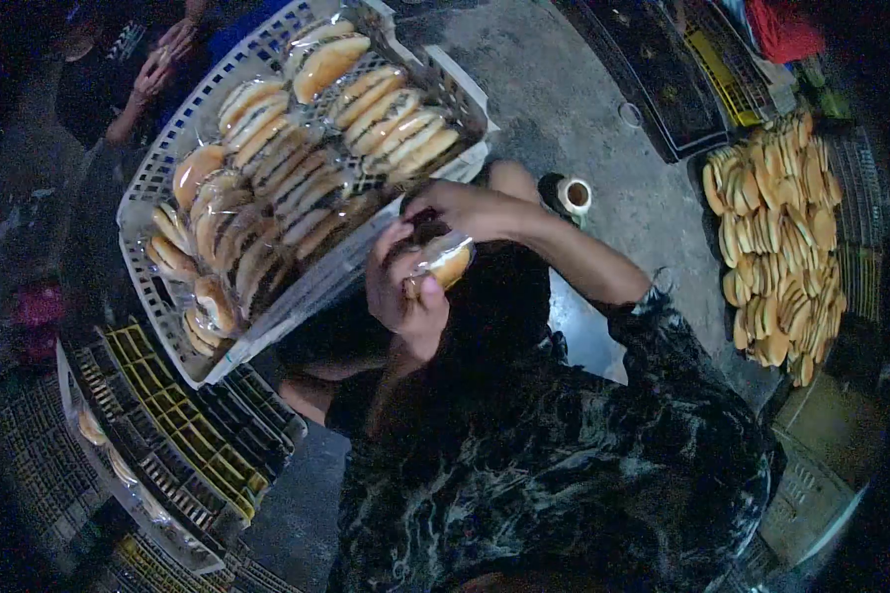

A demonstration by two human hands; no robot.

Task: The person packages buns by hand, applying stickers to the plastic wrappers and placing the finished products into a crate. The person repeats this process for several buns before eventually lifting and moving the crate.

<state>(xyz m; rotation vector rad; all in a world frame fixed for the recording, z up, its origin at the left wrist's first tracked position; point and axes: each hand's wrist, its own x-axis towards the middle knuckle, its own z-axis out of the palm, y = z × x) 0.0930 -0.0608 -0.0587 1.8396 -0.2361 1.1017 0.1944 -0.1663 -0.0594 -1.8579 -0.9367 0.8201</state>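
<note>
A bun in clear plastic wrap (450, 265) is in my left hand (405, 296), whose fingers curl round it, just beyond the near side of a white crate (311, 311). My right hand (460, 210) reaches over from the right to the top of the wrapper, its fingers bent and pressed together; what they pinch there is too dark to make out. Rows of wrapped, filled buns (277, 178) lie in the crate, which stands tilted at the upper left of my lap.
Many unwrapped buns (781, 237) are piled at the right. A cup (573, 195) of brown liquid stands near my right arm. Black and yellow crates (183, 405) are at lower left, others (663, 69) at upper right. Another person's hands (163, 59) show at upper left.
</note>
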